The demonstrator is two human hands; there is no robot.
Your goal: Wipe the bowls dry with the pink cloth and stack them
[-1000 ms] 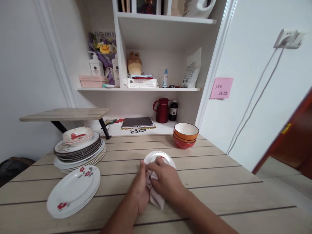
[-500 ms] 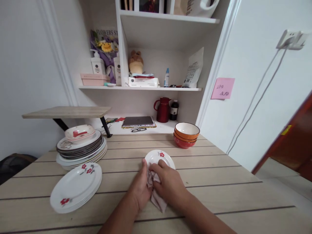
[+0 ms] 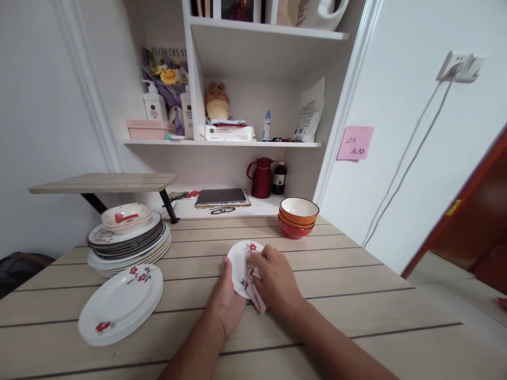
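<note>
A small white plate (image 3: 236, 262) with red flowers is held above the wooden table (image 3: 336, 285). My left hand (image 3: 225, 301) grips its lower left edge, thumb on the rim and fingers hidden beneath. In my right hand (image 3: 277, 277) is a crumpled pale pink cloth (image 3: 253, 287), pressed onto the right part of the plate, with one end hanging below the rim. To the left lies a stack of oval white plates (image 3: 119, 301) with the same red flower pattern.
Behind the oval plates stands a taller plate stack (image 3: 130, 240) topped by a patterned bowl (image 3: 125, 215). Stacked orange and red bowls (image 3: 299, 214) sit at the back right. A small raised shelf (image 3: 103, 182), a laptop (image 3: 222, 196), glasses (image 3: 223, 210) and a red jug (image 3: 261, 178) are farther back.
My right hand and the cloth have moved from the plate's lower left toward its right side, uncovering the left part. The whole view has shifted slightly.
</note>
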